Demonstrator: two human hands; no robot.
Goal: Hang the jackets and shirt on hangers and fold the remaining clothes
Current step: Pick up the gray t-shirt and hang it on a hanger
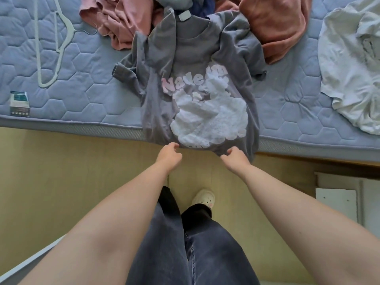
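Note:
A grey T-shirt (189,58) with a white and pink print lies spread on the blue quilted mattress (86,95), its hem hanging over the near edge. My left hand (169,154) pinches the hem at its left part. My right hand (235,157) grips the hem further right. Behind the T-shirt lies a pile with a pink garment (121,19) and a salmon-coloured garment (277,25). A white garment (349,75) lies crumpled at the right. A pale hanger (59,44) rests on the mattress at the left.
A small boxed item (19,103) sits near the mattress's front left edge. A wooden floor (61,182) lies below the bed, with my legs in dark jeans and a white clog (203,199). White furniture (337,198) stands at the right.

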